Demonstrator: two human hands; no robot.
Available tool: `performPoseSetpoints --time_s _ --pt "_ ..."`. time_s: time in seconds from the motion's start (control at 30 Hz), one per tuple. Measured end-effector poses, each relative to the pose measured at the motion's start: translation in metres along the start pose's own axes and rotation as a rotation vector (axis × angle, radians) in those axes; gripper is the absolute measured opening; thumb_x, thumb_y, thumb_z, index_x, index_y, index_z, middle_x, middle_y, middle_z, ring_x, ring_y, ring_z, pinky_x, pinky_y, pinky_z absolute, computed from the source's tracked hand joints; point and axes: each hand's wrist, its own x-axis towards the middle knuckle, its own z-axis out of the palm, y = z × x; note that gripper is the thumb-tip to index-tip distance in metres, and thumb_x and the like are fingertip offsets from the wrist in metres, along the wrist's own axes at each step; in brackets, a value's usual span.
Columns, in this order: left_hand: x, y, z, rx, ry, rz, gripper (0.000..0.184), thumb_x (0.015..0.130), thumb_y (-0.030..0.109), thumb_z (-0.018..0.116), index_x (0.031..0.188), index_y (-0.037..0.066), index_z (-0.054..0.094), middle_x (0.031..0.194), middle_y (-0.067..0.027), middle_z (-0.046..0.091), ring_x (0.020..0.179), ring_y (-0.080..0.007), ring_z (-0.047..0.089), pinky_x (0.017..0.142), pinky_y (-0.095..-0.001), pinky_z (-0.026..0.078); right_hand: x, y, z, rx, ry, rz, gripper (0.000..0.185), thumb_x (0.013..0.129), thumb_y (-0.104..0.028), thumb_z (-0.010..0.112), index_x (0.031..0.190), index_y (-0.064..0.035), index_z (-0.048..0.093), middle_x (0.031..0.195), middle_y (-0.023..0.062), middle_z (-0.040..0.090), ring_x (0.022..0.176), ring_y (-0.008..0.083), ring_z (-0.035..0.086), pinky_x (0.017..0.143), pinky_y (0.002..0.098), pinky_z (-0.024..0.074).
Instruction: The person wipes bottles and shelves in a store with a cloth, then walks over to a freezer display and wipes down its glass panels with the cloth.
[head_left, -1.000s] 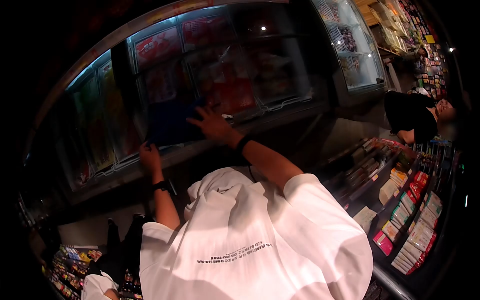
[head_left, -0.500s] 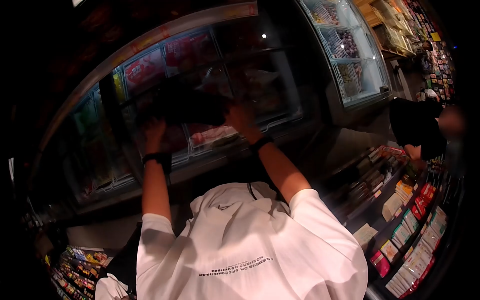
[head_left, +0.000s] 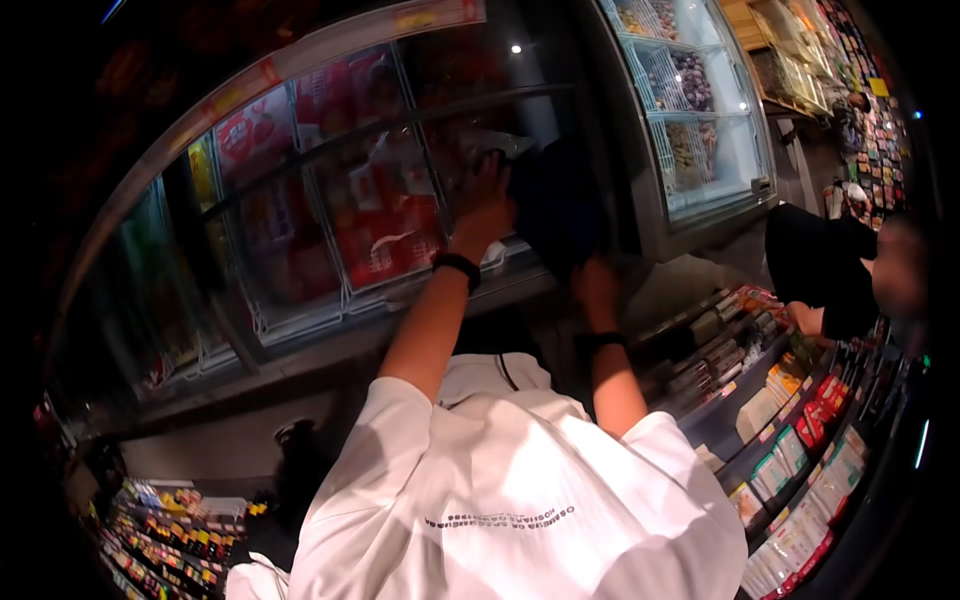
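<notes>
Both hands are up at the near side of a chest freezer [head_left: 390, 312], with a dark blue cloth [head_left: 556, 205] in play. The cloth sits at the freezer's right-hand end, over or against the glass; exact contact is lost in shadow.

Key relation: the cloth lies between the hands on a diagonal. Left hand [head_left: 481, 208] is just beside its left edge, fairly high up. Right hand [head_left: 597, 285] is at its lower right end, nearer the body. Long axis looks to run roughly away from the wearer, top end deeper over the freezer, lower end at the right hand. Outline is soft, so treat the axis as approximate. Right hand is nearer the cloth's bottom tip; left is nearer its middle.

Grip: left fingers extended, not curled round anything visible; can't tell if they touch the cloth edge. Right hand is dark and blurred, right at the cloth; can't tell whether it's pinching or just touching.

Around it: red packages [head_left: 390, 230] under the glass left of the left hand, split by white wire dividers [head_left: 330, 243]. Lit display case [head_left: 655, 215] beyond the cloth to the right. Shelves of packaged goods [head_left: 810, 490] at lower right, well apart from both hands. Another person in a black top [head_left: 815, 262] stands further right, clear of the cloth. Dark wristband [head_left: 457, 268] on the left wrist, a second dark band [head_left: 601, 341] on the right.
</notes>
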Motion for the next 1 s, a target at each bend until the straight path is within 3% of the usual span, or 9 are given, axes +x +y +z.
performPoseSetpoints --time_s 0.13,0.2,0.4,0.5,0.6,0.7,0.83,0.9,1.0 --pt "0.009 -0.069 -0.026 0.102 0.213 -0.158 0.053 0.097 0.034 0.047 0.142 0.006 0.046 0.154 -0.0179 0.035 0.142 -0.0376 0.031 0.114 -0.0564 0.026 0.031 -0.029 0.051 -0.18 0.245 -0.513 0.074 0.082 -0.031 0.065 0.139 0.0102 0.042 0.127 0.0269 0.058 0.106 0.0405 0.063 0.086 0.0487 0.0534" --pt "-0.008 -0.096 -0.081 0.314 0.258 -0.256 0.053 0.097 0.035 0.048 0.141 0.005 0.046 0.152 -0.0202 0.036 0.139 -0.0401 0.034 0.113 -0.0569 0.027 0.021 -0.109 0.008 -0.015 0.033 -0.306 0.073 0.083 -0.032 0.064 0.138 0.0105 0.042 0.132 0.0293 0.054 0.114 0.0411 0.058 0.095 0.0499 0.0489" --pt "-0.121 -0.29 -0.119 0.704 0.329 -0.36 0.054 0.101 0.037 0.04 0.142 0.002 0.045 0.143 -0.024 0.046 0.132 -0.0398 0.044 0.111 -0.0555 0.031 0.001 -0.248 0.033 0.087 0.34 -0.966 0.069 0.081 -0.034 0.069 0.136 0.0031 0.049 0.12 0.0266 0.058 0.107 0.0418 0.06 0.092 0.055 0.0474" --pt "-0.201 -0.293 -0.192 0.525 -0.341 -0.8 0.047 0.099 0.034 0.04 0.128 0.001 0.057 0.128 -0.0326 0.054 0.122 -0.0467 0.052 0.106 -0.054 0.039 -0.03 -0.297 0.042 0.173 0.239 -1.15 0.066 0.08 -0.034 0.07 0.136 -0.0036 0.052 0.115 0.0238 0.061 0.106 0.0406 0.06 0.089 0.0543 0.0484" --pt "-0.289 -0.337 -0.18 0.379 0.278 -1.156 0.075 0.094 0.049 0.049 0.137 -0.011 0.039 0.135 -0.0376 0.045 0.127 -0.0488 0.046 0.104 -0.0569 0.04 -0.062 -0.317 0.035 0.014 -0.062 -1.297 0.063 0.08 -0.033 0.071 0.137 -0.0116 0.053 0.11 0.0207 0.061 0.104 0.0387 0.061 0.086 0.0531 0.0489" --pt "-0.345 -0.367 -0.163 0.213 0.201 -1.411 0.085 0.094 0.052 0.047 0.143 -0.014 0.027 0.141 -0.0393 0.039 0.13 -0.0508 0.042 0.105 -0.0587 0.038 -0.077 -0.314 0.045 0.121 -0.383 -1.365 0.059 0.082 -0.034 0.069 0.137 -0.0175 0.055 0.114 0.0181 0.061 0.109 0.0358 0.059 0.087 0.0523 0.048" --pt "-0.347 -0.35 -0.148 0.306 0.2 -1.431 0.085 0.096 0.053 0.043 0.144 -0.014 0.027 0.143 -0.0398 0.036 0.131 -0.0527 0.04 0.104 -0.0584 0.037 -0.071 -0.283 0.064 0.185 -0.107 -1.48 0.051 0.09 -0.042 0.06 0.136 -0.0197 0.057 0.123 0.0159 0.057 0.117 0.0324 0.055 0.091 0.0517 0.0463" --pt "-0.323 -0.337 -0.14 0.842 -0.472 -1.179 0.081 0.097 0.05 0.042 0.142 -0.016 0.031 0.143 -0.04 0.035 0.128 -0.0552 0.041 0.103 -0.0602 0.037 -0.066 -0.27 0.061 0.168 -0.077 -1.452 0.048 0.092 -0.044 0.057 0.135 -0.0204 0.058 0.125 0.0152 0.057 0.119 0.0317 0.053 0.092 0.0523 0.0456" --pt "-0.297 -0.353 -0.105 0.833 0.045 -1.139 0.084 0.096 0.044 0.046 0.14 -0.024 0.023 0.139 -0.0451 0.035 0.12 -0.0572 0.046 0.105 -0.0631 0.031 -0.045 -0.255 0.043 0.021 0.143 -1.297 0.045 0.094 -0.044 0.053 0.132 -0.0205 0.061 0.125 0.0156 0.057 0.117 0.0331 0.054 0.092 0.0548 0.0446"
